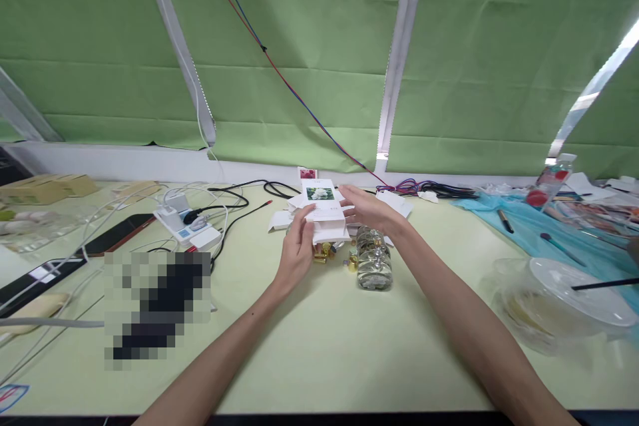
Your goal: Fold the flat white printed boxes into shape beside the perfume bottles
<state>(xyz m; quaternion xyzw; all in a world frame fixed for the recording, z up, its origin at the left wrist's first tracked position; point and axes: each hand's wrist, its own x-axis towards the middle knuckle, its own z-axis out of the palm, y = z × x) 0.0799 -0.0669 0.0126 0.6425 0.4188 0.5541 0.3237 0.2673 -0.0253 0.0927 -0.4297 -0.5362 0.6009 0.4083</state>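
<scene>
While the left hand [298, 246] grips a white cardboard box [322, 203] with a white-flower picture, just left of and beyond the clear cylindrical glass bottles [374, 267], the right hand [373, 211] curves half-open at its side, apparently steadying it, with small shiny gold cylinders [353, 263] beside those bottles

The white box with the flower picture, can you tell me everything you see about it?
The white box looks like thin card, with pale flowers and green leaves in its picture and tiny print. Its near end seems open. The left hand holds its left side; the right hand is at its right, fingers outstretched.
</scene>
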